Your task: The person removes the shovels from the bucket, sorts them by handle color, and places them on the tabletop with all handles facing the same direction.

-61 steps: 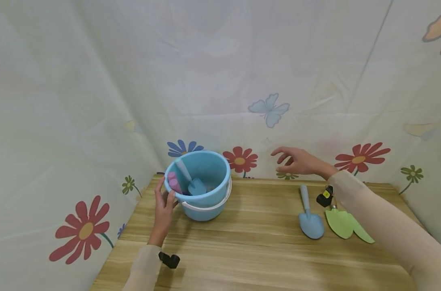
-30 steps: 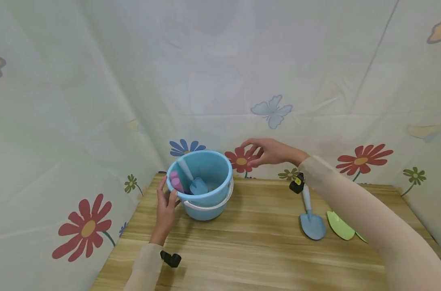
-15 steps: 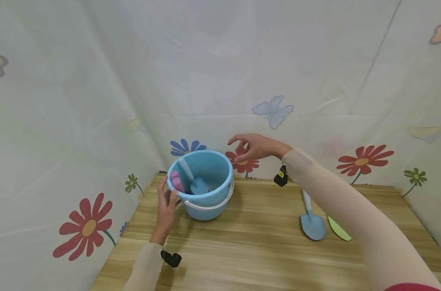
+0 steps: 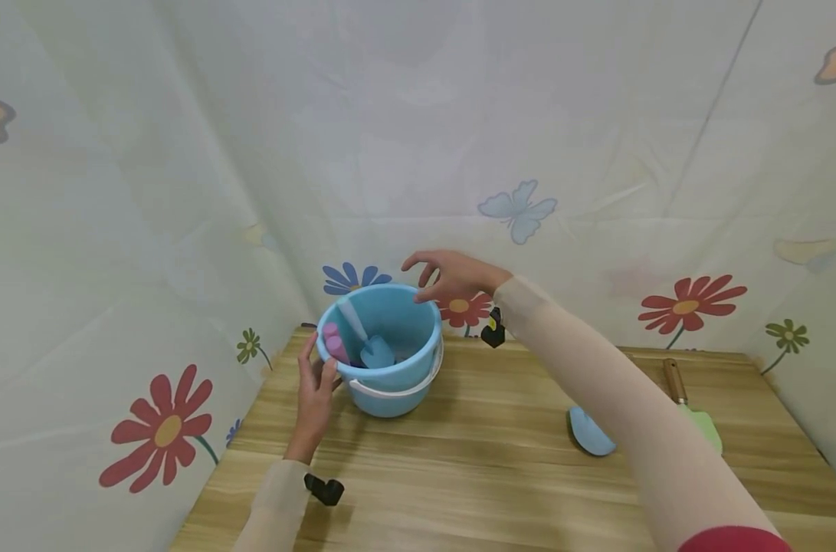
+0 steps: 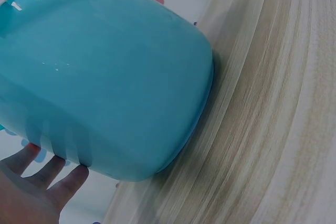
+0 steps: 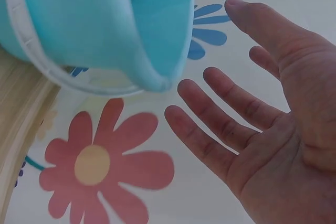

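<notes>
A light blue bucket (image 4: 390,406) stands on the table at left of centre, its white handle (image 4: 404,394) hanging down in front. Inside lean a small blue shovel (image 4: 378,353) and pink handle-like pieces (image 4: 335,345) whose lower ends are hidden. My left hand (image 4: 314,402) touches the bucket's left side; its fingertips (image 5: 73,179) lie fairly straight along the wall in the left wrist view. Above the back right of the rim hovers my right hand (image 4: 455,276), fingers spread and slightly bent. The right wrist view shows nothing in its palm (image 6: 278,177).
On the right of the wood-grain table (image 4: 473,475), a blue shovel (image 4: 591,431) lies partly covered by my right forearm. Beyond the arm lies a green trowel (image 4: 702,425) with a wooden handle (image 4: 674,379). A flower-printed curtain (image 4: 583,153) encloses the table's back and sides.
My right hand has travelled left from above the shovels to the bucket's rim. Its forearm now covers more of the blue shovel. The left hand and bucket have stayed put.
</notes>
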`<state>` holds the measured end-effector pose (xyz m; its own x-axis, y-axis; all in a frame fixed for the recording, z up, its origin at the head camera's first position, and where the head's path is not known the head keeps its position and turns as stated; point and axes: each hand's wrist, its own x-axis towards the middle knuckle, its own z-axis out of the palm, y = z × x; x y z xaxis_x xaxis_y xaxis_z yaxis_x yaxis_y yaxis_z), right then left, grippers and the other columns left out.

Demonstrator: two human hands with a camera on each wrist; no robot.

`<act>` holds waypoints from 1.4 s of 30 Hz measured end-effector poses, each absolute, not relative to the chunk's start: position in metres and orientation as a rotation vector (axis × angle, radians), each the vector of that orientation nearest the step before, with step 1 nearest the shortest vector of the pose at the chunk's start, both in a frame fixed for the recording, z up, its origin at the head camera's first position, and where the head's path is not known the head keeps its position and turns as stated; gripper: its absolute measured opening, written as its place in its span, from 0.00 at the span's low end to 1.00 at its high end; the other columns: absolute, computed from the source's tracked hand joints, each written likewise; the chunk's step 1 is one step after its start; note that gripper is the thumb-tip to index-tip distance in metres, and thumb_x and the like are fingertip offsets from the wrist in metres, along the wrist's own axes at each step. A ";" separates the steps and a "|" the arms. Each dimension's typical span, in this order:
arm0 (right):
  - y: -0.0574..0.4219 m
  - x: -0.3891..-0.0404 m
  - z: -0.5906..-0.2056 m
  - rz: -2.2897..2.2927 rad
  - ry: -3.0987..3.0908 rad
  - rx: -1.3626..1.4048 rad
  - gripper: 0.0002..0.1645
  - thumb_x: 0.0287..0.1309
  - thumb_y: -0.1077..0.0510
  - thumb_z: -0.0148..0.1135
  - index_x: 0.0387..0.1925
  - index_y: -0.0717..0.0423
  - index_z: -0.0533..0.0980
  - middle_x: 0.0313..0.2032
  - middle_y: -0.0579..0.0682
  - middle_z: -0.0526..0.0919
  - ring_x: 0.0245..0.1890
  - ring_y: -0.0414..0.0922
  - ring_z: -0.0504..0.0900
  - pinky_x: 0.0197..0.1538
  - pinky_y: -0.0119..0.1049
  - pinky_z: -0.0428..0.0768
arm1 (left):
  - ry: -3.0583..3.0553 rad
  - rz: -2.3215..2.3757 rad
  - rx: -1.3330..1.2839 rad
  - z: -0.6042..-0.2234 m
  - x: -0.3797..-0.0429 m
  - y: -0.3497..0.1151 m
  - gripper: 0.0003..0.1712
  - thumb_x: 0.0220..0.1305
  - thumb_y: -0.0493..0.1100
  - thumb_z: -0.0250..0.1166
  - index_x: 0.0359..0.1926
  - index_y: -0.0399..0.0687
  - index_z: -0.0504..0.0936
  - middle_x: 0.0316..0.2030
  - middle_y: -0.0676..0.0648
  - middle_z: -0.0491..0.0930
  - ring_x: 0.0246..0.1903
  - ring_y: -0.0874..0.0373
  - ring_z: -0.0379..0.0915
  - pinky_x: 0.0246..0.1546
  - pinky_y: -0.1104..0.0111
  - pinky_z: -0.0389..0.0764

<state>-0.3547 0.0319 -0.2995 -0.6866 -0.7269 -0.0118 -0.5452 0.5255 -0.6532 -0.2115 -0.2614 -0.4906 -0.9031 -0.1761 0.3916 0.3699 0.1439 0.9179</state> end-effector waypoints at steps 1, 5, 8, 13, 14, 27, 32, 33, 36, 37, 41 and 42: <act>0.029 -0.355 -0.299 -0.923 2.483 -1.062 0.41 0.59 0.50 0.76 0.71 0.43 0.68 0.60 0.59 0.79 0.51 0.51 0.83 0.48 0.46 0.87 | -2.020 -1.810 -0.186 -0.491 -0.212 -0.261 0.35 0.81 0.46 0.51 0.81 0.66 0.49 0.76 0.46 0.58 0.72 0.43 0.60 0.59 0.34 0.71; 0.016 -0.359 -0.297 -0.913 2.498 -1.053 0.41 0.59 0.50 0.75 0.71 0.43 0.68 0.62 0.59 0.78 0.53 0.51 0.82 0.51 0.48 0.86 | -2.020 -1.815 -0.184 -0.491 -0.211 -0.259 0.35 0.81 0.46 0.52 0.81 0.66 0.50 0.76 0.45 0.58 0.72 0.42 0.60 0.59 0.34 0.71; 0.006 -0.360 -0.298 -0.905 2.510 -1.051 0.41 0.59 0.49 0.76 0.71 0.42 0.68 0.62 0.58 0.78 0.55 0.52 0.81 0.52 0.49 0.86 | -2.022 -1.804 -0.180 -0.495 -0.213 -0.260 0.34 0.81 0.46 0.51 0.81 0.67 0.50 0.76 0.45 0.58 0.72 0.41 0.60 0.59 0.35 0.72; -0.013 -0.360 -0.298 -0.927 2.529 -1.083 0.43 0.58 0.50 0.77 0.72 0.45 0.68 0.62 0.59 0.78 0.55 0.53 0.81 0.53 0.50 0.85 | -2.029 -1.803 -0.176 -0.494 -0.212 -0.260 0.35 0.82 0.47 0.51 0.81 0.66 0.48 0.76 0.43 0.57 0.73 0.40 0.58 0.60 0.35 0.71; -0.018 -0.361 -0.298 -0.930 2.535 -1.103 0.43 0.58 0.50 0.77 0.72 0.46 0.68 0.61 0.59 0.79 0.55 0.53 0.81 0.54 0.50 0.85 | -2.028 -1.804 -0.176 -0.493 -0.212 -0.260 0.35 0.82 0.47 0.51 0.81 0.66 0.48 0.77 0.43 0.57 0.73 0.40 0.58 0.60 0.35 0.70; -0.056 -0.376 -0.321 -0.954 2.559 -1.203 0.40 0.61 0.51 0.74 0.71 0.51 0.68 0.62 0.60 0.79 0.58 0.54 0.81 0.56 0.47 0.84 | -2.014 -1.835 -0.195 -0.498 -0.216 -0.261 0.35 0.82 0.47 0.51 0.81 0.66 0.49 0.75 0.43 0.59 0.72 0.43 0.60 0.59 0.34 0.72; -0.062 -0.373 -0.321 -0.943 2.557 -1.228 0.40 0.62 0.51 0.74 0.71 0.53 0.68 0.61 0.62 0.79 0.57 0.55 0.80 0.55 0.48 0.84 | -2.005 -1.832 -0.201 -0.499 -0.216 -0.261 0.35 0.82 0.46 0.50 0.81 0.65 0.48 0.76 0.44 0.58 0.72 0.43 0.59 0.59 0.34 0.71; -0.064 -0.373 -0.320 -0.940 2.561 -1.233 0.40 0.62 0.51 0.74 0.71 0.54 0.69 0.60 0.62 0.80 0.56 0.55 0.81 0.55 0.48 0.84 | -2.005 -1.831 -0.201 -0.498 -0.216 -0.261 0.35 0.82 0.46 0.50 0.81 0.65 0.48 0.76 0.44 0.58 0.72 0.43 0.59 0.60 0.34 0.71; -0.069 -0.371 -0.320 -0.928 2.569 -1.236 0.40 0.61 0.51 0.74 0.71 0.54 0.69 0.60 0.62 0.80 0.56 0.55 0.81 0.55 0.46 0.84 | -2.008 -1.830 -0.201 -0.497 -0.215 -0.262 0.35 0.82 0.46 0.49 0.82 0.65 0.47 0.76 0.44 0.57 0.73 0.43 0.59 0.60 0.34 0.70; -0.072 -0.371 -0.319 -0.922 2.571 -1.241 0.41 0.61 0.51 0.74 0.72 0.53 0.68 0.60 0.62 0.80 0.57 0.55 0.81 0.55 0.46 0.84 | -2.009 -1.828 -0.197 -0.496 -0.215 -0.262 0.35 0.82 0.46 0.49 0.82 0.64 0.47 0.76 0.44 0.58 0.72 0.43 0.60 0.59 0.34 0.71; -0.081 -0.371 -0.320 -0.915 2.585 -1.265 0.43 0.61 0.52 0.74 0.74 0.50 0.65 0.59 0.62 0.80 0.57 0.55 0.81 0.54 0.47 0.84 | -2.004 -1.826 -0.187 -0.495 -0.213 -0.265 0.35 0.82 0.47 0.50 0.81 0.64 0.48 0.75 0.44 0.59 0.72 0.44 0.61 0.59 0.34 0.71; -0.083 -0.371 -0.320 -0.917 2.590 -1.267 0.44 0.61 0.52 0.75 0.74 0.50 0.65 0.59 0.62 0.80 0.57 0.55 0.81 0.54 0.48 0.84 | -2.001 -1.825 -0.188 -0.495 -0.213 -0.265 0.35 0.82 0.47 0.51 0.81 0.64 0.48 0.75 0.44 0.59 0.71 0.44 0.61 0.59 0.34 0.72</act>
<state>-0.3711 -0.0833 -0.3201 -0.6436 -0.7497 0.1540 -0.6795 0.4671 -0.5657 -0.2126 -0.2653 -0.4951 -0.9012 -0.1808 0.3939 0.3755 0.1278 0.9179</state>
